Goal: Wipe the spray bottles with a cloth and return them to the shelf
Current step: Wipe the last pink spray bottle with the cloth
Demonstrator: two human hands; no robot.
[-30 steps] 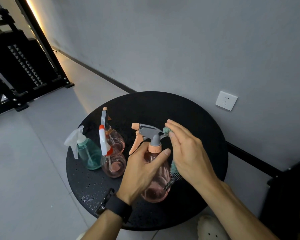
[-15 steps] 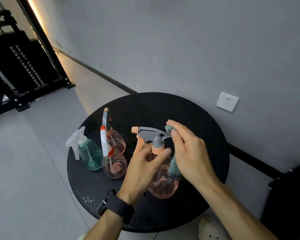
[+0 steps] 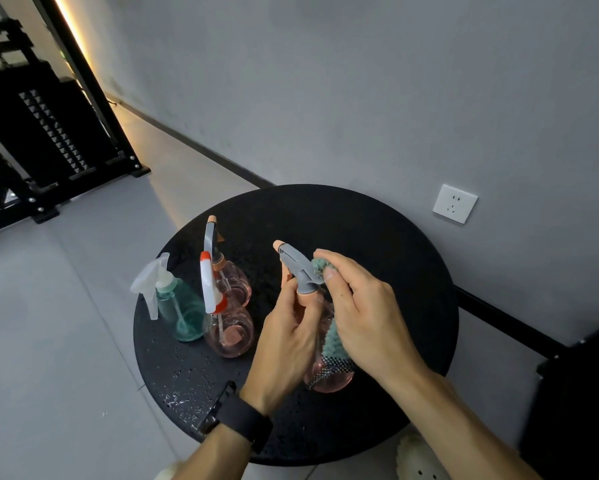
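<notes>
Left hand (image 3: 287, 336) fingers grip the pink spray bottle (image 3: 329, 370) neck above the tabletop (image 3: 377, 230); right hand (image 3: 363, 313) fingers pinch the teal cloth (image 3: 334, 341) against its grey sprayer head (image 3: 299, 268).

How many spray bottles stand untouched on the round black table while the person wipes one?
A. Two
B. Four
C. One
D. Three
D: a teal bottle and two pink bottles stand apart from the hands; the left hand holds a fourth one.

no readable text, labels, brands or numbers on the bottles, cloth, table or wall
</notes>
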